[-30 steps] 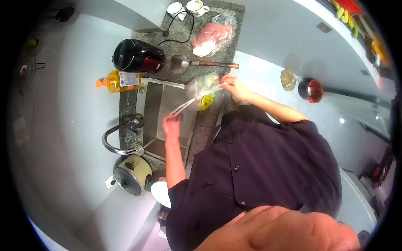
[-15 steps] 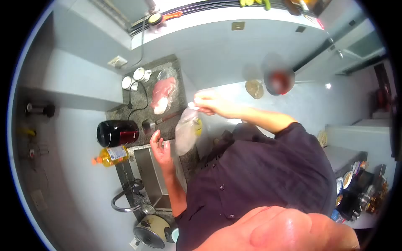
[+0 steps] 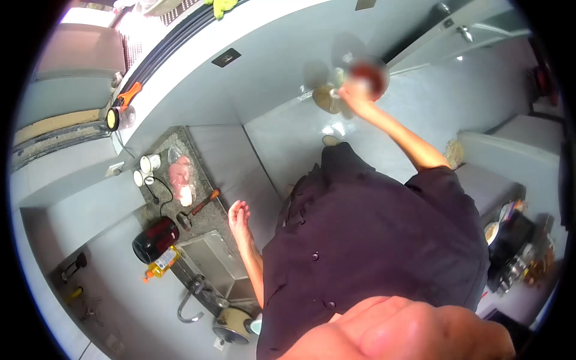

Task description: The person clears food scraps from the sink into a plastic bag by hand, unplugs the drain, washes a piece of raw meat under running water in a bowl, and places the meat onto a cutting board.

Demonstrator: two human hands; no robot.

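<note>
My left hand (image 3: 239, 219) hangs in the air beside the stone counter's edge, empty, with its fingers loosely bent and apart. My right hand (image 3: 355, 98) reaches far out over the floor, against a dark red round bin (image 3: 377, 80). Its fingers are pinched on a pale plastic bag (image 3: 339, 78), of which only whitish and greenish bits show. Blur covers the bin's middle and hides part of the bag. Just left of that hand, a brown sack-like object (image 3: 324, 99) sits on the floor.
On the counter (image 3: 207, 165) lie raw meat (image 3: 180, 178) on plastic and a wooden-handled cleaver-like tool (image 3: 206, 201). Two white cups, a black kettle-like appliance (image 3: 155, 239), a yellow bottle (image 3: 162, 263), a sink (image 3: 210, 258), faucet and cooker (image 3: 232, 326) are nearby.
My right hand has swung away from the counter to the bin, taking the bag along. My left hand has moved off the sink area past the counter edge. The view has turned toward the floor.
</note>
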